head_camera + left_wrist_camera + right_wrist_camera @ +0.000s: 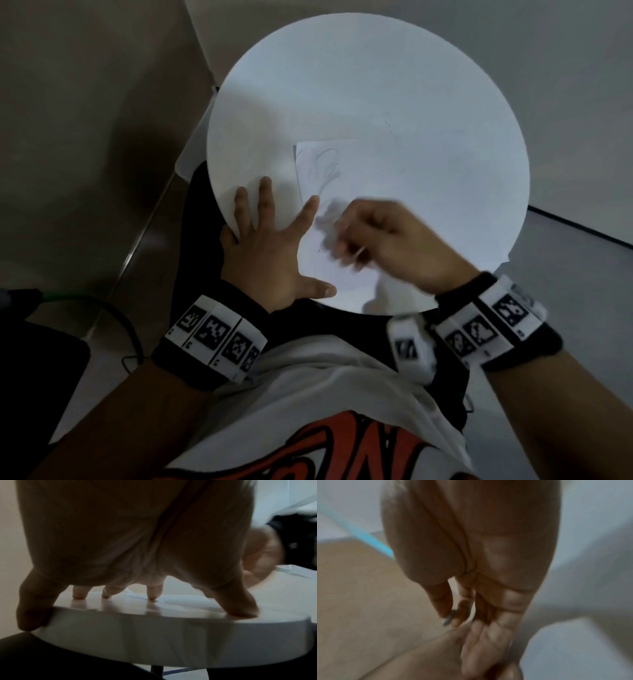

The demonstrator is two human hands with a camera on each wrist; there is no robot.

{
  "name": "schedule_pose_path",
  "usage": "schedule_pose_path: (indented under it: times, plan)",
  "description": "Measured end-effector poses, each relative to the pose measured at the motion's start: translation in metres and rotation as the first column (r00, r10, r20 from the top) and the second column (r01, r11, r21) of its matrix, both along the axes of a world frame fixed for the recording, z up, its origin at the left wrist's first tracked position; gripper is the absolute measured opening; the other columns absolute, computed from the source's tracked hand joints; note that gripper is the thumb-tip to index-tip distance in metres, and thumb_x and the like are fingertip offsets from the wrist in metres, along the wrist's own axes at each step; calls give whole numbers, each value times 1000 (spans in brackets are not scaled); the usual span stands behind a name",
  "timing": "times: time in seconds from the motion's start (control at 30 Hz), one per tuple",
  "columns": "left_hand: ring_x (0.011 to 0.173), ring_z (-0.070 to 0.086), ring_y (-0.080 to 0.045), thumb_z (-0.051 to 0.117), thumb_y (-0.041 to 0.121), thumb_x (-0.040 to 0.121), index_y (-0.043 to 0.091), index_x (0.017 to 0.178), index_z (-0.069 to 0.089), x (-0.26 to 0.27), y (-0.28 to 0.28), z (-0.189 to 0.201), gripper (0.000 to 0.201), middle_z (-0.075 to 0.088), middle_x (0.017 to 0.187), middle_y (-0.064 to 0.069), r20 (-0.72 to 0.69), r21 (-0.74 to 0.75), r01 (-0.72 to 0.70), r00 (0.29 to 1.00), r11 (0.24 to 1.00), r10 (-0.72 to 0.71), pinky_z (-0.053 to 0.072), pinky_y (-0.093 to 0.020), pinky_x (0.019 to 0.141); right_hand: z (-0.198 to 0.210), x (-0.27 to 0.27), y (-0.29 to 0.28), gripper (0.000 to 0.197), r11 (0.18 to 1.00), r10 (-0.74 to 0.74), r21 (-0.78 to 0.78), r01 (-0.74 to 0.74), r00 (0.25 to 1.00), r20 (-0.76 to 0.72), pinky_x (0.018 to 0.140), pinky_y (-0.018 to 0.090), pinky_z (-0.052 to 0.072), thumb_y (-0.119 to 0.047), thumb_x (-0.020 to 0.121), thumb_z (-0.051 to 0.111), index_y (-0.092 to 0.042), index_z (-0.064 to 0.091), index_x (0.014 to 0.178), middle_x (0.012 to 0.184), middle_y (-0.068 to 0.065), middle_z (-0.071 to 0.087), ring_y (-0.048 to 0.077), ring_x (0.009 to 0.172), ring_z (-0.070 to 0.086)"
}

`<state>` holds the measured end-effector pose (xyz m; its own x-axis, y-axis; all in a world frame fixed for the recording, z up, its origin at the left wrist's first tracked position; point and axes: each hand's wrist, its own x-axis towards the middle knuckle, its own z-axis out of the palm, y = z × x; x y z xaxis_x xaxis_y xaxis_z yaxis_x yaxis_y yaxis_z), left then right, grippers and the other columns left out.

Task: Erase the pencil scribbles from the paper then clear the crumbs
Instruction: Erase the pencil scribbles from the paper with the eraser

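Note:
A white sheet of paper (376, 178) lies on the round white table (342, 85), with faint pencil scribbles (327, 164) near its left edge. My left hand (284, 246) is spread flat, its forefinger and thumb pressing the paper's left side and the other fingers on the table top. In the left wrist view its fingertips (151, 595) stand on the table (154, 635). My right hand (346, 240) is blurred over the paper's near part, fingers curled. In the right wrist view the right hand (452, 618) pinches a small grey eraser (448, 618) between thumb and forefinger.
The table's near edge sits over my lap. A black cable (113, 315) and a dark object (34, 359) lie on the floor at the left. A wall corner rises behind the table.

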<state>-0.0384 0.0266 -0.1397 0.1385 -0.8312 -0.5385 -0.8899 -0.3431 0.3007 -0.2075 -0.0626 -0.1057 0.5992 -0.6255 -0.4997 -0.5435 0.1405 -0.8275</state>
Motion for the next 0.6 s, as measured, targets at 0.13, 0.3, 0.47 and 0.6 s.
schedule_pose_path:
  times: [0.13, 0.3, 0.47, 0.6]
  plan:
    - [145, -34, -41, 72, 86, 53, 58, 149, -18, 0, -1, 0, 134, -41, 158, -8, 19, 7, 14, 1000, 1000, -14, 10, -69, 114, -16, 2, 2, 9, 875, -299, 447, 187, 934, 194, 86, 38, 58, -2, 99, 51, 1, 60, 100, 111, 30, 67, 36, 95, 68]
    - [145, -36, -40, 71, 88, 52, 60, 147, -22, 1, 0, 2, 136, -43, 157, -6, 28, 37, 17, 999, 999, -18, 9, -67, 115, -14, -7, -11, 10, 762, -578, 557, 330, 734, 355, 110, 53, 43, -9, 97, 51, -3, 57, 92, 122, 36, 59, 45, 115, 58]
    - [144, -36, -41, 72, 88, 49, 59, 146, -25, 1, -3, 5, 140, -45, 155, -7, 35, 52, 35, 999, 998, -36, 9, -68, 114, -19, -11, -2, 16, 909, -325, 339, 240, 919, 221, 102, 44, 47, -14, 94, 58, -16, 72, 88, 114, 25, 68, 31, 105, 67]
    - [144, -35, -41, 71, 89, 50, 58, 146, -25, 0, -2, 5, 140, -44, 156, -7, 43, 64, 42, 998, 997, -45, 10, -68, 114, -19, -7, -2, 6, 760, -569, 573, 307, 742, 356, 104, 48, 44, -8, 94, 57, -9, 57, 88, 119, 30, 63, 43, 113, 62]
